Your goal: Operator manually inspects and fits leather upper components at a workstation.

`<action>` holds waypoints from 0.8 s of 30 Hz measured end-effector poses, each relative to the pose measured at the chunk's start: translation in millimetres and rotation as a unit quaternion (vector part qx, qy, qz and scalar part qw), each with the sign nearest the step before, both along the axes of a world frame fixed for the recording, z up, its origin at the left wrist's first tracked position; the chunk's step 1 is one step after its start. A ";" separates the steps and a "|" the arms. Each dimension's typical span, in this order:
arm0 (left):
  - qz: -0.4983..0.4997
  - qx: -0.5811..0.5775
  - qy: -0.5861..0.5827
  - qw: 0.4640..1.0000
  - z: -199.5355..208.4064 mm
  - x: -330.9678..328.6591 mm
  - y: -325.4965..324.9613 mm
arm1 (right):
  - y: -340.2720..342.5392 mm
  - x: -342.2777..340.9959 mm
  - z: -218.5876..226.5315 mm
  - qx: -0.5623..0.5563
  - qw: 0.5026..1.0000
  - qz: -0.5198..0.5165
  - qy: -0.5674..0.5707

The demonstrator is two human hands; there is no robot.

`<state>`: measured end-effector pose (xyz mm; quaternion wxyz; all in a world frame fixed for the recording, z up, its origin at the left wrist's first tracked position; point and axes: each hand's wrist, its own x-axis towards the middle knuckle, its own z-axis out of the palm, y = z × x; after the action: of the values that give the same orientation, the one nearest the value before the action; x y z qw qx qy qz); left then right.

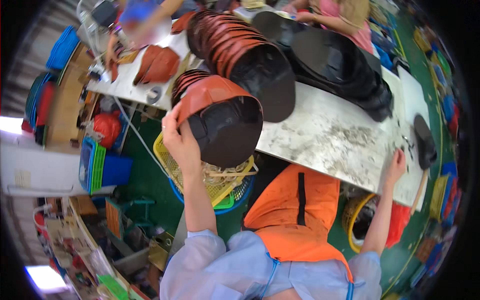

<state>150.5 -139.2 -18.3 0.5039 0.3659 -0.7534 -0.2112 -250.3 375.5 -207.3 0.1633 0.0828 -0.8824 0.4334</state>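
My left hand (180, 142) grips the left edge of a reddish-brown shoe upper (232, 130) with a black inside and a wide rounded dark flap. This piece is at the near end of a short row of similar nested uppers, beside a long stack of reddish-brown uppers (225, 40). Over at the right end of the white table (320, 145), my right hand (397, 165) is closed, its fingertips together near some small dark bits. What those fingers hold, if anything, is too small to make out. A black shoe-shaped piece (425, 142) lies just beyond it.
A long stack of black uppers (345, 65) lies across the table's far side. Below my left hand stands a yellow basket (172, 162). Another yellow-rimmed basket (352, 222) is under the table's right end. Two people work opposite, one in a pink top (340, 20).
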 end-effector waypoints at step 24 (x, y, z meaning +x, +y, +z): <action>-0.424 0.602 0.020 0.676 -75.3 -119.7 189.2 | -166.4 176.2 107.0 -0.228 0.795 0.404 -0.391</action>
<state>30.9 50.0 -93.6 0.0463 0.2272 -0.5271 -0.8176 -74.1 209.1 -100.3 -0.3709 0.2158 -0.6333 0.6441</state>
